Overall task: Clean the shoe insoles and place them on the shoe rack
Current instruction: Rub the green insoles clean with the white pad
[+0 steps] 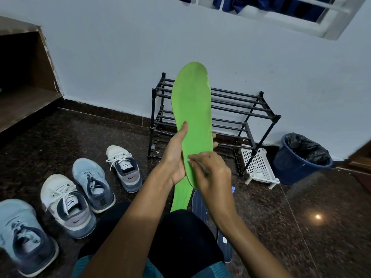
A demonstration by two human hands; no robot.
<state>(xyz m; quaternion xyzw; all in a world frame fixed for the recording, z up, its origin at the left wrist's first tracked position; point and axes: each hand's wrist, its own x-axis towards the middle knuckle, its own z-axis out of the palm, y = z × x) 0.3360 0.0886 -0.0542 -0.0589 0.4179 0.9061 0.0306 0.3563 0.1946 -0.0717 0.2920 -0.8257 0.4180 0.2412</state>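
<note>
While the green insole (192, 109) stands almost upright in front of the person, the left hand (176, 157) grips it near the lower third: thumb (184, 127) lies flat on the near face, the other fingers wrap round the back edge. The right hand (212, 173) has its fingers curled round a thin grey tool (198, 166), prob. a small brush, w/ the pale tip touching the insole just above the heel end.

The long axis runs from the heel end, low and near the person's lap, up to the broad toe end, which points up and away toward the shoe rack (241, 103). So from the right hand's fingers the uncleaned length lies upward, along this same axis. The judgement is that the next strokes should go heel-to-toe, the left hand steadying, bc the insole is thin and may bend away under pressure near the free top.

The rack stands against the wall, directly behind the insole but well apart from it; its bars show nothing on them. Both hands are about equally far from it.

A second green insole (180, 199) lies below the hands, beside a dark blue insole (199, 203) on the floor.
</note>
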